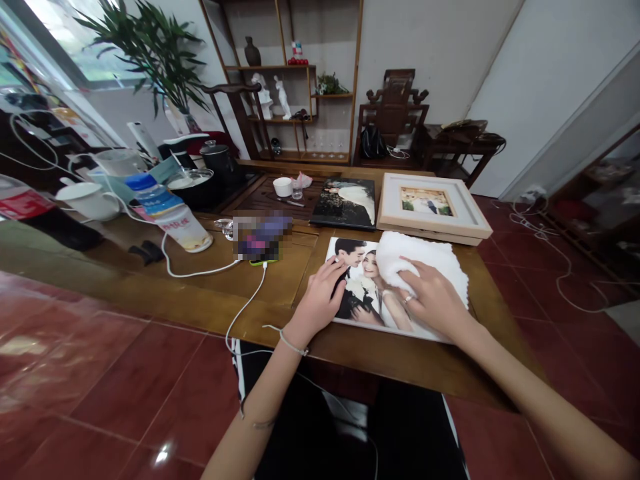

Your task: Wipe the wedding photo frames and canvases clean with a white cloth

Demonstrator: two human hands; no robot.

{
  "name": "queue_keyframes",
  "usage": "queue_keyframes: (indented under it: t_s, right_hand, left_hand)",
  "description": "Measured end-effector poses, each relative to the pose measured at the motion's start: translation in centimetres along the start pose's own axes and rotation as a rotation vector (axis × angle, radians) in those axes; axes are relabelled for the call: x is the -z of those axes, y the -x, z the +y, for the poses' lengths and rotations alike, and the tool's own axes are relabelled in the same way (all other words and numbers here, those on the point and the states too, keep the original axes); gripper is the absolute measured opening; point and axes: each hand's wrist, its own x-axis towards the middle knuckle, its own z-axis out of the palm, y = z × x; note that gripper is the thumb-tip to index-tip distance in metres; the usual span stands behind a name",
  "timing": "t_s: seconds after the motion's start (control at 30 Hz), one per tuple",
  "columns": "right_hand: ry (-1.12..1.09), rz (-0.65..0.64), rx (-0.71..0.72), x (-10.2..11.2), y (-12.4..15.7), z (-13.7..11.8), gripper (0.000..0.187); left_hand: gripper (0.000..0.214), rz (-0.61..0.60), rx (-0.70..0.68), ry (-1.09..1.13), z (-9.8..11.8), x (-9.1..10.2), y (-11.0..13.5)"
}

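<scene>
A photo panel with a printed picture of a couple lies flat on the wooden table, close to its front edge. My left hand rests on the panel's left side, fingers stretched out over the picture. On the right part of the panel spreads a white fluffy cloth, covering that side of the picture. My right hand presses on this cloth, part of it bunched between thumb and fingers. A bracelet circles my left wrist, and a ring shows on my right hand.
Behind the panel lie a dark photo panel and a light-framed picture. To the left are a charging phone with a white cable, a bottle with a blue cap, a cola bottle and a white cup.
</scene>
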Motion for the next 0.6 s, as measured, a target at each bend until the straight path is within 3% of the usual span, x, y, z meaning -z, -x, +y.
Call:
queue_keyframes:
  t_s: [0.1, 0.37, 0.47, 0.6]
  right_hand:
    - [-0.002, -0.007, 0.018, 0.2, 0.6, -0.9, 0.017]
    - [-0.166, -0.088, 0.202, 1.8, 4.5, -7.9, 0.019]
    - [-0.178, -0.097, 0.215, 1.8, 4.1, -7.8, 0.019]
    - [-0.122, -0.058, 0.178, 0.9, 2.0, -4.9, 0.019]
  left_hand:
    - [0.036, -0.001, 0.006, -0.006, 0.1, 0.0, 0.0]
    - [0.037, -0.016, -0.006, -0.036, -0.2, -0.2, 0.0]
    - [0.037, -0.016, -0.009, -0.032, -0.3, -0.2, -0.1]
    - [0.038, -0.011, -0.015, -0.013, -0.2, -0.2, 0.0]
